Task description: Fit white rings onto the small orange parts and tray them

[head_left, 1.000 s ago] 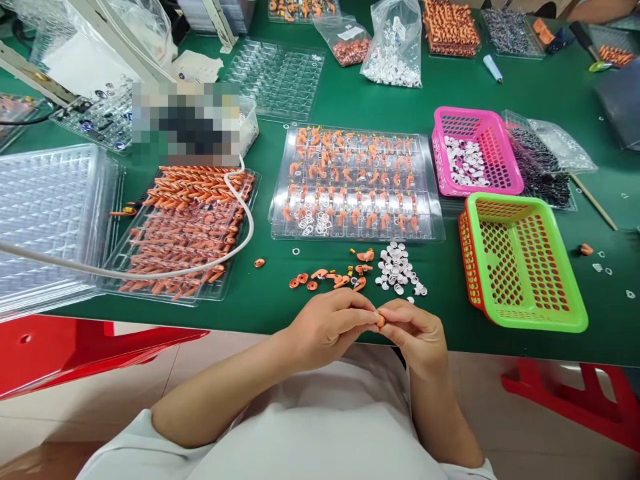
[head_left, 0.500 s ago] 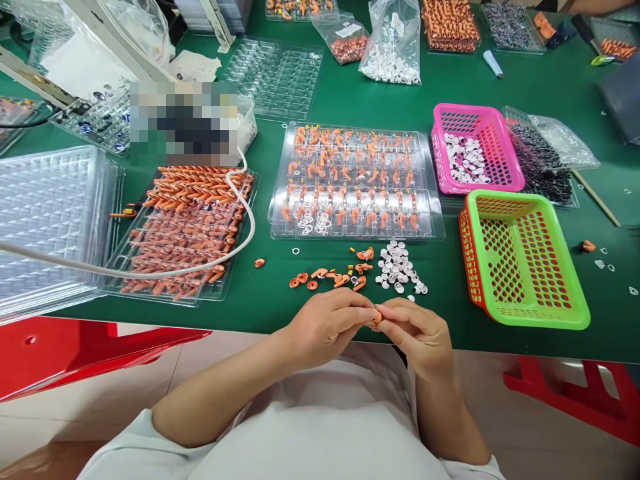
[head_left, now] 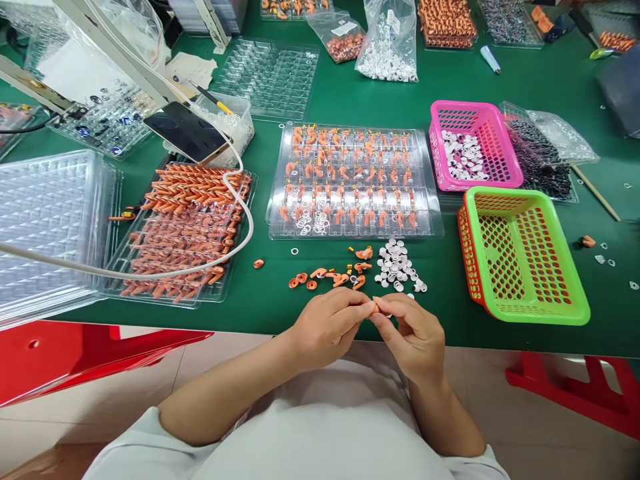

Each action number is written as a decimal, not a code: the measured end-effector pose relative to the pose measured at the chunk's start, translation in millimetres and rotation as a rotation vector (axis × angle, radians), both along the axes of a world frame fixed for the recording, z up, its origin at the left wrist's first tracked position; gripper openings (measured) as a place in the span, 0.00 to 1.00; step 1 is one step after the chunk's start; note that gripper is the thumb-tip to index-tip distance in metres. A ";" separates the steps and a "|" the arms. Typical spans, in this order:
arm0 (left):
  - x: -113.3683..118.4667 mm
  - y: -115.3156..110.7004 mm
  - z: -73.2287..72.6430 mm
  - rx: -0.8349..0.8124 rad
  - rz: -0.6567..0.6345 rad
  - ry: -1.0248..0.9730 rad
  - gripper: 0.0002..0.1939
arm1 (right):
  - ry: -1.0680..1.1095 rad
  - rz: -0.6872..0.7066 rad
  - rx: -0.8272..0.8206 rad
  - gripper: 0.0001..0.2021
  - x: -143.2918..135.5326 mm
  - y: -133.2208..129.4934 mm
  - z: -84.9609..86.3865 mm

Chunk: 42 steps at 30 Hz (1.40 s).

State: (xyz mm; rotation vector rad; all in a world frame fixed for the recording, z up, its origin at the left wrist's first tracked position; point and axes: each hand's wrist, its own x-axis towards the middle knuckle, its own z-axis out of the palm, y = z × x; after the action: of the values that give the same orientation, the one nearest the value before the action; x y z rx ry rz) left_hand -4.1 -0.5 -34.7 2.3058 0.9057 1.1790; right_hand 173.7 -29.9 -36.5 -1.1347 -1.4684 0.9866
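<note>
At the table's front edge my left hand (head_left: 333, 323) and my right hand (head_left: 413, 330) meet fingertip to fingertip. Both pinch one small orange plastic part (head_left: 376, 307), mostly covered by the fingers. Just beyond them lie loose orange curved pieces (head_left: 341, 279), some with yellow bits, and a few orange round caps (head_left: 301, 277). A heap of small white discs (head_left: 397, 262) is spread beyond my right hand. Farther back, a clear compartment tray (head_left: 355, 230) holds rows of orange pieces, with white rings piled at its near left.
Right of the tray stand a pink basket (head_left: 516, 175) with white discs and a green basket (head_left: 537, 317) nested in a red one. On the left are stacked trays of orange parts (head_left: 183, 253), a white cable (head_left: 150, 274) and a phone (head_left: 187, 132). Red stools (head_left: 75, 353) flank me.
My hands stay joined on the orange part, and the fingers have shifted slightly around it, now hiding more of it. The view has moved a little; the table items lie as before.
</note>
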 end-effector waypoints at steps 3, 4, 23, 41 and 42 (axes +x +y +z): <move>-1.2 -0.3 -0.2 0.012 -0.012 0.029 0.15 | -0.013 -0.012 0.031 0.15 -1.6 -0.1 1.9; -1.6 -0.4 -0.2 0.017 -0.013 0.038 0.15 | -0.023 -0.018 0.037 0.14 -1.9 -0.2 2.5; 4.5 3.8 -3.9 0.038 0.121 -0.005 0.12 | -0.083 -0.108 0.121 0.14 -12.7 5.6 -1.0; 11.1 16.6 17.1 -0.821 0.042 -0.257 0.12 | -0.393 -0.138 0.379 0.19 3.8 20.4 -6.8; 10.8 17.9 18.2 -0.930 0.045 -0.305 0.12 | -0.405 -0.120 0.400 0.20 3.7 20.4 -7.0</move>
State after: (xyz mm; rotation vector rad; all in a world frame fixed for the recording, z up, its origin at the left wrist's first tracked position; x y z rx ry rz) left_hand 6.7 17.4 -16.5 1.3320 1.0808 0.8226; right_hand 177.4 -9.5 -43.5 -1.1470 -1.7943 0.3619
